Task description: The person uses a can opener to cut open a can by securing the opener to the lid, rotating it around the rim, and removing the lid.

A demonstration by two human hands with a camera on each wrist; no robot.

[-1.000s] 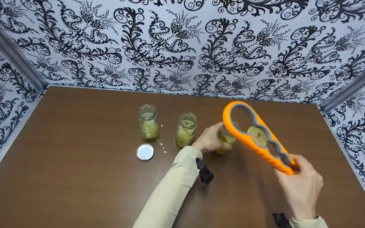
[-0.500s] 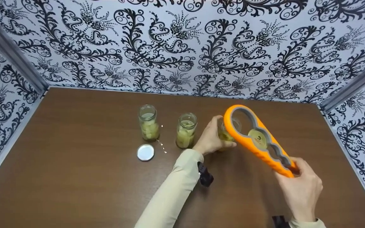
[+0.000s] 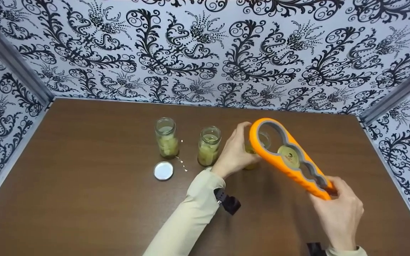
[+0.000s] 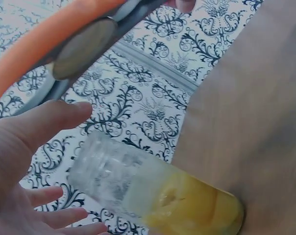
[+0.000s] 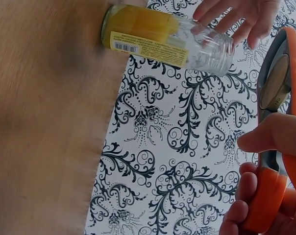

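My right hand grips the handle end of an orange jar opener with a grey inner lining. A round gold-coloured lid sits in the opener's middle hole. Beneath the opener, partly hidden in the head view, an uncapped glass jar of yellow fruit pieces stands upright on the table. My left hand is beside this jar, fingers spread and apart from it in the left wrist view. The right wrist view shows a yellow label with a barcode on the jar.
Two more uncapped jars with pale green contents, a middle jar and a left jar, stand left of my left hand. A white lid lies before the left one. Patterned walls edge the brown table.
My left hand has loosened from the jar of yellow fruit, its fingers lifting up and away. The right hand and opener dipped slightly and otherwise stay nearly still.
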